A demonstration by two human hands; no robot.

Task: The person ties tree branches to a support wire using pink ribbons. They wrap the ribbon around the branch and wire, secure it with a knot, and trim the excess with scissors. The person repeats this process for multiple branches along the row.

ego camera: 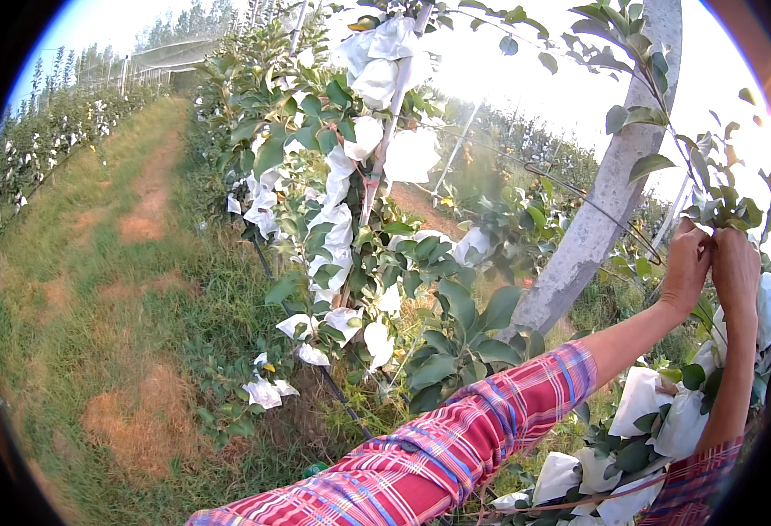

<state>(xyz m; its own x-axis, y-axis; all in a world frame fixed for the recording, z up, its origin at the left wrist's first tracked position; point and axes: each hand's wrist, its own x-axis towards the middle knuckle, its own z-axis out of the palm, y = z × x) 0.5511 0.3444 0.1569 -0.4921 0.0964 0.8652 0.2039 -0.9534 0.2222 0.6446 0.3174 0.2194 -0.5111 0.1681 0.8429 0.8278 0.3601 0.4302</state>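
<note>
At the right, my left hand and my right hand are raised side by side, their curled fingers meeting just below a leafy fruit-tree branch. A small bit of white shows between the fingertips; what it belongs to is not clear. The fingers hide whatever is pinched there. Below the hands, white fruit bags hang among green leaves beside my right forearm. Both arms wear red plaid sleeves.
A grey concrete post leans left of the hands, with a bent wire beside it. A tree trunk with many white bags stands in the middle. A black hose runs low; a grassy lane lies left.
</note>
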